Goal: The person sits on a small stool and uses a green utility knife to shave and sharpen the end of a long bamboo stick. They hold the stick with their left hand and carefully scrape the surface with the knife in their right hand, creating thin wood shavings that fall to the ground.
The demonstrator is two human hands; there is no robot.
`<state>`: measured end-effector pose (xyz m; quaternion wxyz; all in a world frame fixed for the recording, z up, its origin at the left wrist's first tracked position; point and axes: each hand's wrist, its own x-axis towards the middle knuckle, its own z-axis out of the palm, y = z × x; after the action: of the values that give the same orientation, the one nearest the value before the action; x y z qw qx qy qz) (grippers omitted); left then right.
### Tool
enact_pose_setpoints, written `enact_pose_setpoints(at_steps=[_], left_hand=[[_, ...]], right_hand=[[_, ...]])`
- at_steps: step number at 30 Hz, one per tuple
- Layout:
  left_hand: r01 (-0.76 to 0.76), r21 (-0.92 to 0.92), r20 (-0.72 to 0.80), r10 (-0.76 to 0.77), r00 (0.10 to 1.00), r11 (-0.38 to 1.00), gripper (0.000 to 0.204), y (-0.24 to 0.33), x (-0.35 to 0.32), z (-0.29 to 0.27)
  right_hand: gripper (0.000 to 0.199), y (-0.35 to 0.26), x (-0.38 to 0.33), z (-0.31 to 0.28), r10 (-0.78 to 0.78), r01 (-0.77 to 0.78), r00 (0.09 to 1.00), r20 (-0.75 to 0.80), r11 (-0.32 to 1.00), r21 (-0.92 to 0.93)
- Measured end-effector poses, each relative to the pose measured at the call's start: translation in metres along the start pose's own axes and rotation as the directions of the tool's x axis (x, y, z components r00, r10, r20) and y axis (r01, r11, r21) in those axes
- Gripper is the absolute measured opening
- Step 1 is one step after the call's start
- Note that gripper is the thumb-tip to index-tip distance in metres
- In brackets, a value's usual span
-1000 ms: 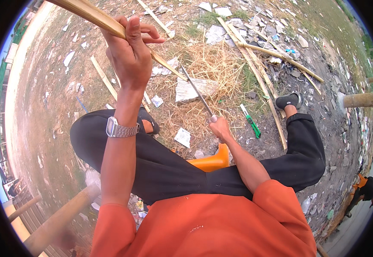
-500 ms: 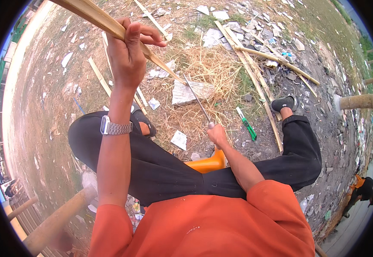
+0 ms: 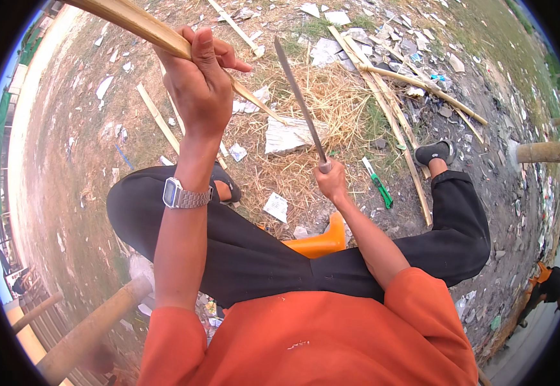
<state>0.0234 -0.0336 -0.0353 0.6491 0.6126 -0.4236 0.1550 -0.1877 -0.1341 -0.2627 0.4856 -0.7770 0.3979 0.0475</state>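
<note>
Raised at the upper left, my left hand (image 3: pixel 197 90) is closed round a split bamboo pole (image 3: pixel 132 24). The pole slants down to the right, and its thin tip is near a pale, flat-topped block (image 3: pixel 283 135) on the straw. In my right hand (image 3: pixel 331 181), in front of me, is the handle of a long-bladed knife (image 3: pixel 299 96). Its blade points up and away, tilted left and clear of the pole's tip. A green box cutter (image 3: pixel 378 185) lies on the ground to the right of my right hand.
Bamboo strips (image 3: pixel 389 119) lie at the right beyond my foot, with a bamboo pole (image 3: pixel 428 90) across them. An orange plastic seat (image 3: pixel 321 243) shows between my legs. Thick bamboo posts (image 3: pixel 100 325) stand at both sides. Another person (image 3: pixel 543 289) is at the far right.
My right hand has lifted the knife away from the pole's tip, and the blade now stands more upright and farther out. My left hand keeps its grip on the pole.
</note>
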Motion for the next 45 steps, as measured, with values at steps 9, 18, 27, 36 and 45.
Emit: enact_pose_setpoints(at_steps=[9, 18, 27, 36, 45], left_hand=[[0.122, 0.142, -0.115, -0.106, 0.988, 0.982, 0.021, 0.009, 0.005, -0.004], [0.347, 0.376, -0.296, -0.244, 0.924, 0.859, 0.022, 0.004, 0.011, -0.023], [0.369, 0.326, -0.261, -0.292, 0.92, 0.87, 0.019, 0.005, 0.009, -0.027], [0.297, 0.012, -0.021, -0.297, 0.955, 0.955, 0.021, 0.007, 0.01, -0.015], [0.36, -0.059, 0.122, -0.352, 0.928, 0.931, 0.017, 0.011, 0.011, -0.013]], right_hand=[[0.023, 0.062, 0.006, 0.004, 0.057, -0.081, 0.992, -0.113, 0.973, -0.216], [0.03, 0.082, 0.015, 0.019, 0.106, -0.109, 0.994, -0.031, 0.987, -0.117], [0.03, 0.075, 0.018, 0.01, 0.021, -0.022, 1.0, -0.02, 0.999, -0.028], [0.03, 0.119, 0.019, 0.028, 0.306, -0.293, 0.952, 0.015, 0.924, -0.246], [0.034, 0.003, 0.006, -0.055, -0.008, 0.007, 0.996, -0.084, 1.0, -0.011]])
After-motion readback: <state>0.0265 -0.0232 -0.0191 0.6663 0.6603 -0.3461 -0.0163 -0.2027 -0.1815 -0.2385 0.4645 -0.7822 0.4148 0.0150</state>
